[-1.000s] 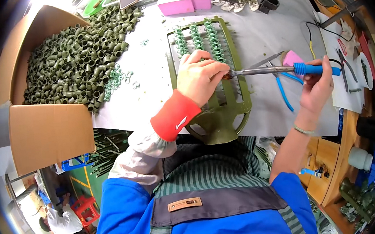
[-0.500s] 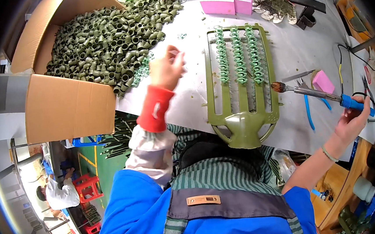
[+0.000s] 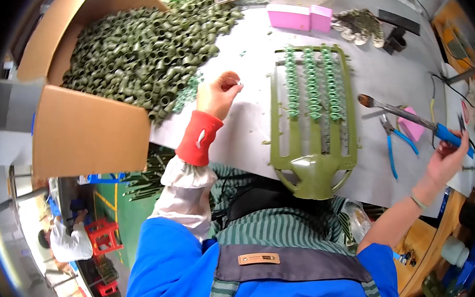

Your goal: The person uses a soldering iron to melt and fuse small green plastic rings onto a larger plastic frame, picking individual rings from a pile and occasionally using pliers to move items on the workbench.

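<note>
A small green piece [image 3: 237, 82] was pinched in the left hand [image 3: 217, 94] beside the green pile [image 3: 146, 49]. A blue-handled soldering iron [image 3: 414, 119] was gripped in the right hand [image 3: 446, 160] above the desk [image 3: 247, 131].

Single head-worn fisheye view, looking steeply down and slightly forward over the wearer's own chest onto a white table [image 3: 258, 124]. The blue jacket and striped apron fill the lower centre, close to the lens; the table lies beyond, in the upper half. The left hand [image 3: 217, 94] enters from lower left, the right hand [image 3: 445, 160] from lower right, both within arm's reach of the camera. A cardboard box [image 3: 88, 132] sits at upper left, a green rack [image 3: 314, 125] at centre. Straight edges bow toward the dark circular rim. The floor shows far below at lower left. No second view is available for overlap.
</note>
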A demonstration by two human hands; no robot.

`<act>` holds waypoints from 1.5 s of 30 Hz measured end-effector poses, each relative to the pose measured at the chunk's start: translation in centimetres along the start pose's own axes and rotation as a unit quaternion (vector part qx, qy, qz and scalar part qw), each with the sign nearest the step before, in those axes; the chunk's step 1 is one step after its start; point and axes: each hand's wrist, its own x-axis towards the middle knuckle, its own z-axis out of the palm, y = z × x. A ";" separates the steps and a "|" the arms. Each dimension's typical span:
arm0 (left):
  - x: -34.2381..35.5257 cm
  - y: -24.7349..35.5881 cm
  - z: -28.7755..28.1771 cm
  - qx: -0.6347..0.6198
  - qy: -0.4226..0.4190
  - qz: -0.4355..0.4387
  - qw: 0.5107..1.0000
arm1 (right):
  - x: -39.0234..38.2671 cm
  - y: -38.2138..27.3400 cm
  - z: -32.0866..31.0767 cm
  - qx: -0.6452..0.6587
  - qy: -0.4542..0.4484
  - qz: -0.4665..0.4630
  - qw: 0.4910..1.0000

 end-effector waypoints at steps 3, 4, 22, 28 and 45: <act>2.0 4.9 2.3 -0.094 -0.053 0.081 0.991 | -0.2 0.5 2.1 -0.011 -0.002 -0.009 1.000; 2.8 7.4 3.3 -0.087 -0.089 0.115 0.986 | -0.2 0.4 2.8 -0.017 -0.001 -0.008 1.000; 11.1 11.9 15.1 0.171 -0.024 0.369 0.913 | 0.8 5.5 8.1 0.001 -0.057 0.016 0.998; 11.2 11.4 14.6 0.192 -0.029 0.374 0.907 | 1.1 4.1 6.6 -0.046 -0.008 -0.014 0.999; 7.8 -2.3 -1.2 0.168 -0.011 0.110 0.980 | 1.0 2.6 5.3 0.019 -0.017 0.005 1.000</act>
